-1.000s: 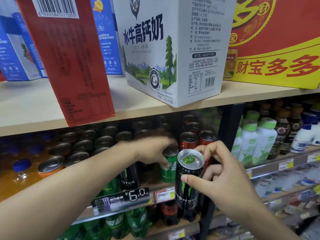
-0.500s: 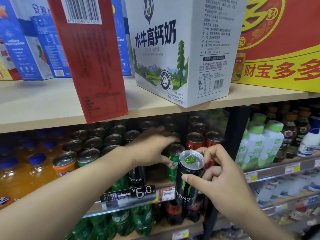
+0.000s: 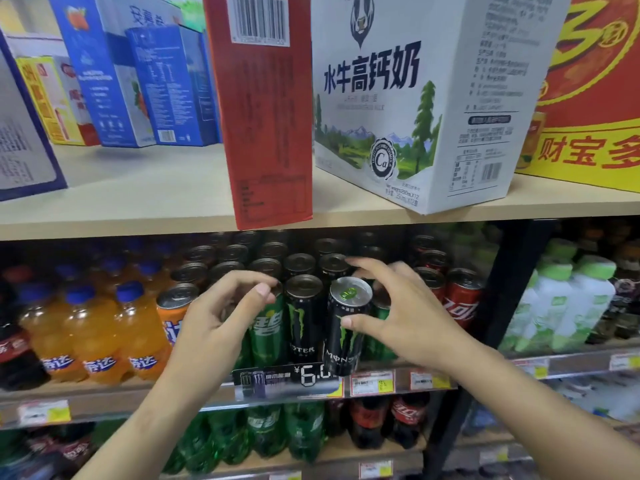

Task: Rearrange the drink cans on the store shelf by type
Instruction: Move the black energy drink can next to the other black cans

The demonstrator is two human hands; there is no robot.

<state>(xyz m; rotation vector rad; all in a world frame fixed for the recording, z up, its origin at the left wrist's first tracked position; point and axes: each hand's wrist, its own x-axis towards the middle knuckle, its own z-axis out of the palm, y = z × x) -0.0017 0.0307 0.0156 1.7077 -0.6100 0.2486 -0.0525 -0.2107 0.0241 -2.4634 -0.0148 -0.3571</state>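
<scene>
My right hand (image 3: 405, 320) holds a black Monster can (image 3: 344, 327), thumb on its front and fingers spread behind its top. The can is tilted, and its base hangs in front of the shelf's price rail (image 3: 287, 377). A second Monster can (image 3: 304, 317) stands on the shelf just left of it. Beside that stands a green Sprite can (image 3: 263, 329). My left hand (image 3: 221, 317) hovers in front of the Sprite can with fingers curled apart, holding nothing. Red cola cans (image 3: 462, 303) stand to the right.
An orange Fanta can (image 3: 173, 320) and orange soda bottles (image 3: 93, 337) fill the left of the shelf. Rows of dark can tops (image 3: 235, 268) run back. The upper shelf board (image 3: 138, 220) hangs low overhead, loaded with cartons. A black post (image 3: 498, 306) bounds the right.
My left hand has come off the green can and drawn back left, open. My right hand has pushed the Monster can in toward the shelf, fingers now spread. The view shifted right.
</scene>
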